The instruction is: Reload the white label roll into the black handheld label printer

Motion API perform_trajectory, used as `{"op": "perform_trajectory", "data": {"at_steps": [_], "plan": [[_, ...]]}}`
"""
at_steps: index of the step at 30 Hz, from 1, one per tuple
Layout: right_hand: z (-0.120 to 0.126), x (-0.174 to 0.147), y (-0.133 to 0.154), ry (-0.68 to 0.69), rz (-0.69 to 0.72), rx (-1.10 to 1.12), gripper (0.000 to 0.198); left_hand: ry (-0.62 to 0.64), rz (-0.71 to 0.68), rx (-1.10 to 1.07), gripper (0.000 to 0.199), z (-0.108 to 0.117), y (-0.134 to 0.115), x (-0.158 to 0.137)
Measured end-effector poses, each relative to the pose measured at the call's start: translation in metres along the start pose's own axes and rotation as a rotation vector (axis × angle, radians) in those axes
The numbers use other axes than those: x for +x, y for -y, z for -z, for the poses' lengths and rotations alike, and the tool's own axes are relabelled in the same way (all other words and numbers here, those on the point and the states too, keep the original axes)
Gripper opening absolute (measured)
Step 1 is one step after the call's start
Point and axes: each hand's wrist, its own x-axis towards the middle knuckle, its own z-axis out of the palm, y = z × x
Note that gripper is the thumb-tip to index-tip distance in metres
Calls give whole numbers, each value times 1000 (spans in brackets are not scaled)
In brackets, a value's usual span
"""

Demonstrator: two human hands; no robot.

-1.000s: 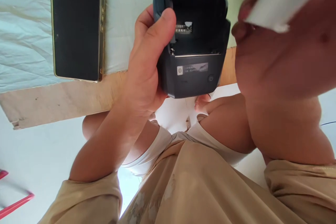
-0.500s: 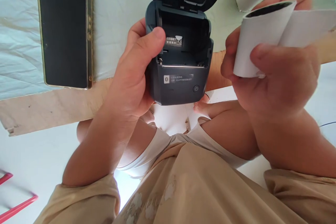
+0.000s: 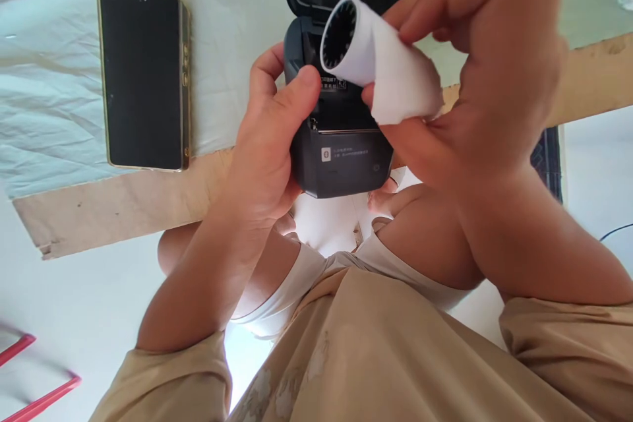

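left hand (image 3: 267, 145): wrapped around printer (image 3: 341, 158), lid open
right hand (image 3: 475, 79): paper roll (image 3: 386, 69) pinched above printer
phone (image 3: 141, 79): left, on desk (image 3: 123, 201)

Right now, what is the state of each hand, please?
Left hand: closed around the black printer.
Right hand: closed on the white paper roll.

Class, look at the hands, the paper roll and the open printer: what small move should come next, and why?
Probably lower the paper roll into the printer. Its lid is open, the left hand grips the printer's body, and the right hand holds the roll just above the open bay, not yet seated.
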Motion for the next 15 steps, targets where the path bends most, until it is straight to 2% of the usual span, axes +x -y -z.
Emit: {"op": "perform_trajectory", "data": {"at_steps": [4,7,9,12,15], "plan": [[-6,-6,8,-77,1,-345,43,8,11,14,41,0,0,-5],[-5,-3,5,-8,7,-343,39,12,36,-23,39,-2,-1,-7],[-2,-2,1,-3,101,-334,36,34,52,-30,40,-2,-1,-7],[1,-6,-6,-91,333,-341,41,50,44,-38,43,-1,0,-7],[-4,-11,-10,-130,607,-321,27,61,16,-72,43,1,0,-7]]}}
